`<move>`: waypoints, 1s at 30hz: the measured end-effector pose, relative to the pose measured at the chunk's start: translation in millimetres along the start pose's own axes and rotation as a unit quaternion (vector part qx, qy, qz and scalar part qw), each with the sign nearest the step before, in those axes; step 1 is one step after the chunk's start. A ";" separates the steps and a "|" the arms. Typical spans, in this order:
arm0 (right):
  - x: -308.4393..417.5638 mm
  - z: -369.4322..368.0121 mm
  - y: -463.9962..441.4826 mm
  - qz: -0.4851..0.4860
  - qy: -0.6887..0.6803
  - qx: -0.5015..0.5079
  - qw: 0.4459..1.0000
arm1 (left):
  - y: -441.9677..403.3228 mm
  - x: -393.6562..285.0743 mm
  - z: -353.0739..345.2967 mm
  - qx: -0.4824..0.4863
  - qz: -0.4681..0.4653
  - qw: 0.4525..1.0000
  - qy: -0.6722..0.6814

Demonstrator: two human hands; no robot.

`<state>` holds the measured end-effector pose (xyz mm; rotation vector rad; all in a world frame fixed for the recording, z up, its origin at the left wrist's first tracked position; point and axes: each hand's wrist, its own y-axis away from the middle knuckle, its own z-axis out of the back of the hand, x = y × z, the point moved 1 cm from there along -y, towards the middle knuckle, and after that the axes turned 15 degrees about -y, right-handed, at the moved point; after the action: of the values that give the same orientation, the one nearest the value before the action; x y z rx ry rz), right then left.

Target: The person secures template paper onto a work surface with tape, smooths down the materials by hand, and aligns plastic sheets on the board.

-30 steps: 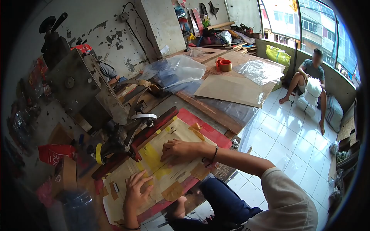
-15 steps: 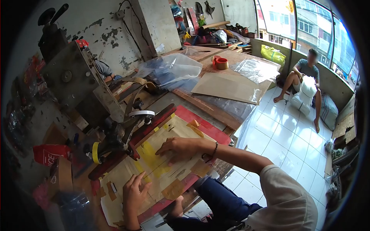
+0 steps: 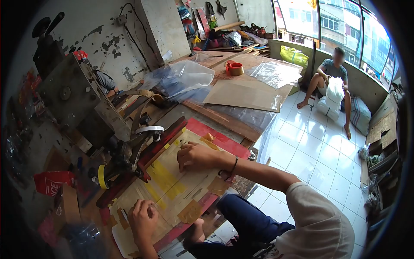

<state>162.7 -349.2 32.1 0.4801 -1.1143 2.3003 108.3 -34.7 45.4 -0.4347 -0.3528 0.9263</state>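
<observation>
Tan board (image 3: 169,210), one, underlies left hand (image 3: 144,217) and right hand (image 3: 199,156).

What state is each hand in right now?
Left hand: partly open, nothing visibly held.
Right hand: fingers curled; whether it holds anything cannot be told.

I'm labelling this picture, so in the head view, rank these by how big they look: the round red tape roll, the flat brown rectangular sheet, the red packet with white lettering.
1. Brown sheet, clearly largest
2. Red packet
3. Tape roll, smallest
</observation>
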 end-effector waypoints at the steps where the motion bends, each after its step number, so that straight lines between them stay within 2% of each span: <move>1: 0.5 0.1 1.1 -0.003 0.015 -0.007 1.000 | 2.0 2.2 0.3 0.012 0.012 1.000 0.005; 4: -3.7 0.9 2.2 0.023 0.028 -0.032 0.999 | 2.8 4.0 4.6 0.031 0.050 0.998 0.024; 6: -5.7 5.6 3.1 -0.005 0.032 -0.043 0.999 | 0.2 1.5 9.4 0.022 0.079 0.996 0.037; 9: -14.6 2.7 3.9 -0.012 0.037 -0.031 0.999 | 1.1 5.3 7.9 0.002 0.105 0.994 -0.018; 12: -19.2 -3.3 9.1 -0.001 0.057 -0.036 0.998 | 3.1 7.9 6.6 0.057 0.049 0.997 0.027; 18: -0.9 0.0 11.9 0.018 0.057 -0.023 0.998 | 2.4 0.1 11.3 0.116 0.057 0.989 0.072; 21: 2.1 3.2 12.8 0.021 0.054 -0.023 0.998 | 2.6 -1.2 -1.1 0.075 0.040 0.994 0.064; 25: 5.3 1.2 11.6 0.011 0.057 -0.036 0.998 | 2.5 -1.8 -4.4 0.082 0.041 0.995 0.029; 30: 3.9 -1.3 9.2 0.016 0.114 0.003 0.993 | 4.8 1.8 -8.3 0.091 0.025 0.995 0.034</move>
<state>153.9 -351.6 27.8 0.1953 -1.0103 2.3177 109.9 -32.4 36.0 -0.3073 -0.1935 0.9815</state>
